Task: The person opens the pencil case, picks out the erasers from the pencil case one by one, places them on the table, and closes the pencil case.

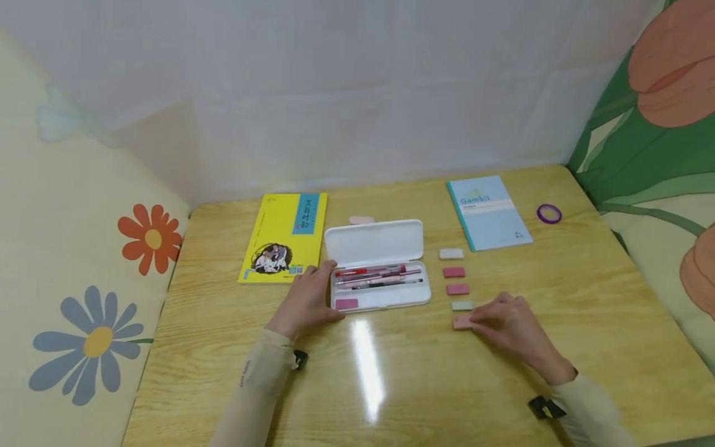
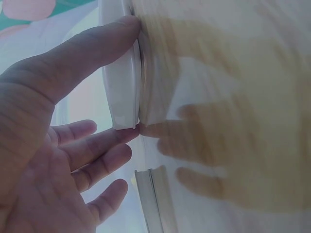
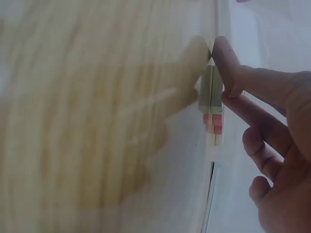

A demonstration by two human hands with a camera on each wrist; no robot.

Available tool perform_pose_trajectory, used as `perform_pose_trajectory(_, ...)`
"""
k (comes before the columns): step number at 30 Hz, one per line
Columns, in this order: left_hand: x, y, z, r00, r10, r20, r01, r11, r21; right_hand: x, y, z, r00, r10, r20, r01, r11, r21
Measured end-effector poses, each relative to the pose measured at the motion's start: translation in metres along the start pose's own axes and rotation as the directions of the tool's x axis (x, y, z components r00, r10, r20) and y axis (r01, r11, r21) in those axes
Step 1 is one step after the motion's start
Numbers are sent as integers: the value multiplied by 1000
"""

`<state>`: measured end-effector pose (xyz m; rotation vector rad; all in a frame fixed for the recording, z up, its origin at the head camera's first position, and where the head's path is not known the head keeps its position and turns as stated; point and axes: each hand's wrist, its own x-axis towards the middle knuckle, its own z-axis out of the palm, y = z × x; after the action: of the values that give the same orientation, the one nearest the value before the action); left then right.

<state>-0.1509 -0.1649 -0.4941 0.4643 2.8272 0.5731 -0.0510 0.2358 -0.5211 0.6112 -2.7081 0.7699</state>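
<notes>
A white pencil case [image 1: 381,304] lies open on the table with its lid [image 1: 374,243] tipped back. Red and dark pens [image 1: 371,271] fill its rear part, and a dark pink eraser [image 1: 346,303] sits in the front left corner. My left hand [image 1: 307,295] grips the case's left end, thumb at the front edge, as the left wrist view also shows. To the right, my right hand [image 1: 514,326] pinches a light pink eraser [image 1: 462,321] by its right end. Just beyond it lies a green eraser [image 1: 462,305], then two dark pink erasers [image 1: 457,289] and a white eraser [image 1: 451,253] in a column.
Left of the case lies a yellow book [image 1: 279,239]. A light blue notebook [image 1: 491,214] and a purple ring [image 1: 549,213] are at the back right. Behind the lid, a pale pink object [image 1: 362,220] shows partly. A white cloth [image 1: 363,112] hangs behind the table.
</notes>
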Motion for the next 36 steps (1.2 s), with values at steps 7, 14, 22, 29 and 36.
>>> perform_pose_trajectory(7, 1, -1, 0, 1000, 13, -4, -13, 1000, 6, 1, -2, -2, 996, 28, 83, -19, 994, -107)
perform_pose_trajectory(14, 0, -1, -3, 1000, 6, -4, -6, 1000, 1, 8, -5, -4, 983, 41, 182, -1, 976, -216)
perform_pose_trajectory(22, -1, 1, -1, 1000, 20, 5, -20, 1000, -12, 11, -5, -8, 986, -34, 163, 66, 979, -195)
perform_pose_trajectory(29, -2, 1, -3, 1000, -1, 3, 1, 1000, 1, 52, -27, -13, 990, -96, 99, 105, 990, -96)
perform_pose_trajectory(36, -6, 3, -4, 1000, 21, -12, -21, 1000, -2, 110, -81, 19, 950, -286, 125, 294, 955, -43)
